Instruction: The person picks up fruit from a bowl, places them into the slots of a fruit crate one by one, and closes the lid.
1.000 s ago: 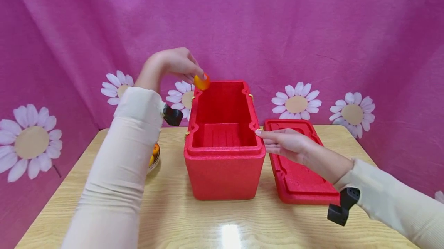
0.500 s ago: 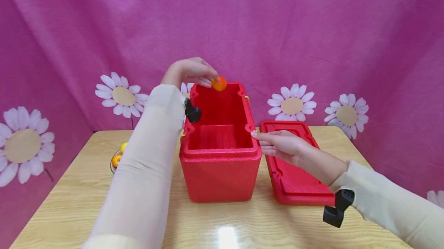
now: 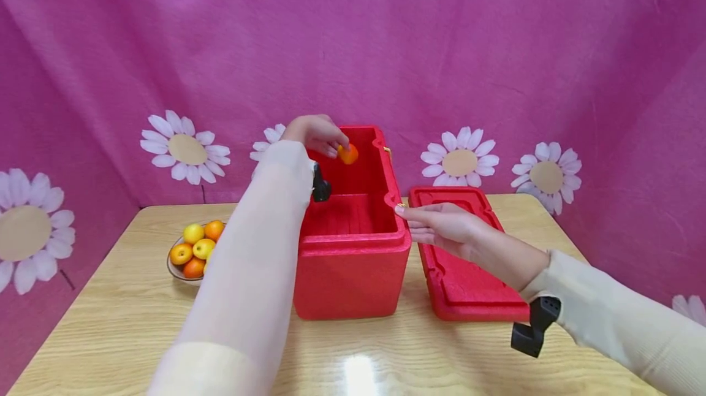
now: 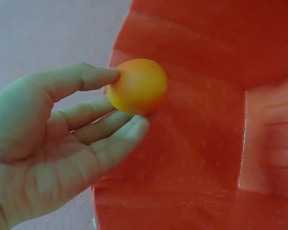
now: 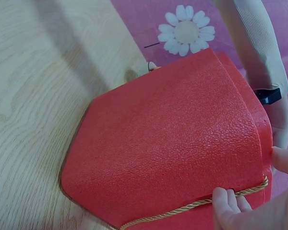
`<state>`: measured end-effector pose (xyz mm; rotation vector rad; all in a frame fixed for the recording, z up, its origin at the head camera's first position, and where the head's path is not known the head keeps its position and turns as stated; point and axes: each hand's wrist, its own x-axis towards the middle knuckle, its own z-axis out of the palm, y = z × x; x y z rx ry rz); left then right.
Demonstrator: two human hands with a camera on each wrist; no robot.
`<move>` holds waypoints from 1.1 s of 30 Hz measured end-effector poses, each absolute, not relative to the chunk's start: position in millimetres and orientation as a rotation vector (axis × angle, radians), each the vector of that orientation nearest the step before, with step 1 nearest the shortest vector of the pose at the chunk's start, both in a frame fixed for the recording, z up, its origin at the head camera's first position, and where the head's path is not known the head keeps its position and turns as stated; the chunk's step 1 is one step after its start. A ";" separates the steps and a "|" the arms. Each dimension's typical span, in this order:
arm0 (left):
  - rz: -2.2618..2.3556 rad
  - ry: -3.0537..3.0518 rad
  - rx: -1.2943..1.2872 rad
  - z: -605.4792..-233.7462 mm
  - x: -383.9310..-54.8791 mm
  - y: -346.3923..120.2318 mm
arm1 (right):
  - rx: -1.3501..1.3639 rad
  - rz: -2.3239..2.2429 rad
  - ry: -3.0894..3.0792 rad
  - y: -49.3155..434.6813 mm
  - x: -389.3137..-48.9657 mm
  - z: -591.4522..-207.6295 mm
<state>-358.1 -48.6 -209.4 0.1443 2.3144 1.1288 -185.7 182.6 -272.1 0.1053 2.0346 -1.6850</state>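
Note:
My left hand (image 3: 324,133) reaches over the far left part of the deep red foam box (image 3: 353,249). Between thumb and fingertips it pinches a round orange-yellow fruit (image 4: 138,87), smooth and small. In the head view the fruit shows inside the box opening, well above the ribbed floor (image 4: 278,143). My right hand (image 3: 444,224) is at the box's right side, its thumb on the rim and its straight fingers against the outer wall. Those fingertips touch the wall beside a twisted gold cord (image 5: 192,205) in the right wrist view.
Left of the box, a bowl (image 3: 175,270) of several yellow and orange fruits stands partly behind my left sleeve. A red lid (image 3: 480,285) lies at the right, under my right forearm. A pink curtain (image 3: 353,34) with daisies hangs behind the wooden table (image 3: 441,359).
My left hand has carried the fruit rightward from the box's far left corner, then down into its opening. The fruit bowl has come into view. My right hand stays at the rim.

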 end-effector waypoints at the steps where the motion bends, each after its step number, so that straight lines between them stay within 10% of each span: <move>1: 1.122 2.313 0.133 -209.5 -357.3 -48.6 | 0.109 -1.685 2.033 182.2 -185.8 -271.6; 33: 1.173 2.875 0.488 -192.8 -295.4 -133.9 | 0.032 -1.677 2.020 175.1 -199.2 -272.3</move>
